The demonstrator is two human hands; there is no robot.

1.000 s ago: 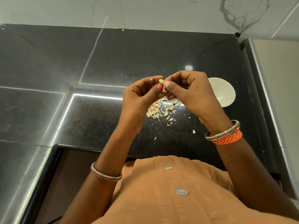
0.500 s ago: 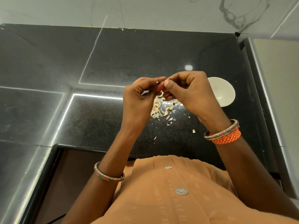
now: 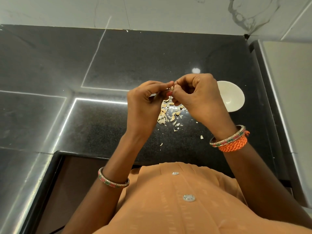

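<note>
Just beneath clove (image 3: 171, 88), peels (image 3: 164, 114) beside bowl (image 3: 231, 97)

Black counter (image 3: 152, 56) bears pale peelings (image 3: 166, 114) (scattered) and white bowl (image 3: 233, 98)

A home kitchen was indicated: a polished black granite counter (image 3: 135, 56) was backed on the far side by white marble-look wall tiles (image 3: 168, 12). A small white bowl (image 3: 231, 97) was set on it at the right, and pale peelings (image 3: 168, 115) were scattered near the middle.

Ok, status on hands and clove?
Left hand and right hand both pinching garlic clove. Peel pile below, white bowl right. Nothing blocking.
</note>
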